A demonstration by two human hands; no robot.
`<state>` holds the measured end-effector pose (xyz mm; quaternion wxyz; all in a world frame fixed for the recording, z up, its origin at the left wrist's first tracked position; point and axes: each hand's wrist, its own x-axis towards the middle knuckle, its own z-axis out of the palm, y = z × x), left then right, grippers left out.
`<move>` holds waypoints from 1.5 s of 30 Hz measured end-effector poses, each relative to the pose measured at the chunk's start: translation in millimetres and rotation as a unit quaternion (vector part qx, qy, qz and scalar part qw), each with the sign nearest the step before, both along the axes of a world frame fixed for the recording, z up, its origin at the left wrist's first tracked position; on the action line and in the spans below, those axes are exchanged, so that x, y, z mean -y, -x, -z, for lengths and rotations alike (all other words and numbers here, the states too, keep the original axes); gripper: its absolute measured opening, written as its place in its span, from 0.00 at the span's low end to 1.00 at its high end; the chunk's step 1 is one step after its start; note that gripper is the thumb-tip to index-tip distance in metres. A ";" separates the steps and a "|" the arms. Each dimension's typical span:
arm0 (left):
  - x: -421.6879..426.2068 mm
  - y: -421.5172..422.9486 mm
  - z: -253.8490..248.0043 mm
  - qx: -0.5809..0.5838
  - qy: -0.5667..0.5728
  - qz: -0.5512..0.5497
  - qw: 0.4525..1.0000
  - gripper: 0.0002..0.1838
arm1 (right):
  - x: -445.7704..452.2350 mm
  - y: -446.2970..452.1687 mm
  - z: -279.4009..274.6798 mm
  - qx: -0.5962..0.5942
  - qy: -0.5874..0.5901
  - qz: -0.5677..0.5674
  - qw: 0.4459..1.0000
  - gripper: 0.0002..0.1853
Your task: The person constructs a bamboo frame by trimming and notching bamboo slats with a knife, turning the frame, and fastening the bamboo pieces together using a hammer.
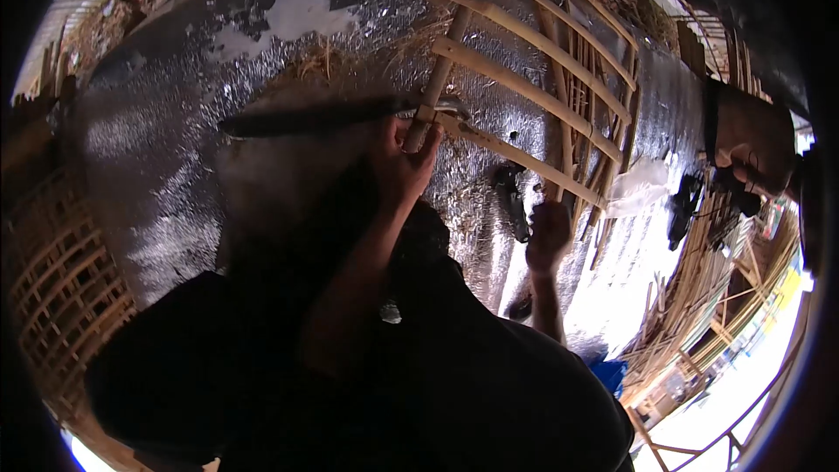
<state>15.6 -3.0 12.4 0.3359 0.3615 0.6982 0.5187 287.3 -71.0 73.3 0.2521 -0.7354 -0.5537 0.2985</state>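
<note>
A ladder-like bamboo frame [529, 92] lies before me, with round crosspieces over long poles. My left hand [408, 166] is closed around the near end of its left bamboo pole [444, 61], right by the joint with the lowest crosspiece [524, 162]. In shadow, my right hand [549, 232] makes a fist at the near end of a second bamboo pole [554, 135]; its grip is dark but appears to be round that pole. Beyond my left hand lies a long dark object [306, 119], with shiny metal near its right end; I cannot make out its kind.
Shiny foil-like sheeting [175, 140] covers the floor. Thin bamboo strips [584, 61] lie beneath the frame. A woven bamboo lattice [65, 271] is at left, and more strips [699, 288] are at right. Another person's bare foot or leg [756, 144] shows at far right.
</note>
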 end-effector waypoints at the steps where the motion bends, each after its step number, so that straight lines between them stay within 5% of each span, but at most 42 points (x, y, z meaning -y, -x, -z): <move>1: -0.5 -0.9 3.1 0.033 -0.001 -0.002 0.999 0.21 | -15.2 16.7 3.5 -0.077 -0.025 -0.008 0.997 0.07; 2: -1.0 -1.2 5.2 0.065 -0.003 -0.002 0.998 0.21 | -40.9 50.0 -5.6 -0.067 -0.099 -0.045 0.992 0.11; 4: -1.9 -1.2 8.4 -0.013 -0.025 -0.006 1.000 0.19 | -78.5 86.4 7.6 -0.125 -0.050 -0.072 0.988 0.16; 6: -1.0 0.1 13.6 -0.052 -0.028 0.004 0.998 0.19 | -109.3 129.9 9.7 -0.106 -0.105 -0.154 0.977 0.08; 11: -2.6 0.9 4.9 -0.051 -0.006 -0.005 0.999 0.17 | -127.6 165.8 9.8 -0.050 -0.144 -0.246 0.957 0.06; 31: -4.9 4.2 -4.0 -0.069 -0.004 0.007 0.998 0.18 | -124.4 168.6 24.7 0.002 -0.220 -0.263 0.939 0.05; 34: -6.9 10.2 -3.2 -0.181 -0.039 0.030 0.982 0.17 | -124.1 168.9 23.1 0.002 -0.230 -0.269 0.935 0.07; 45: -18.8 23.4 0.8 -0.196 -0.145 0.058 0.968 0.09 | -120.9 166.6 25.2 -0.005 -0.268 -0.273 0.924 0.09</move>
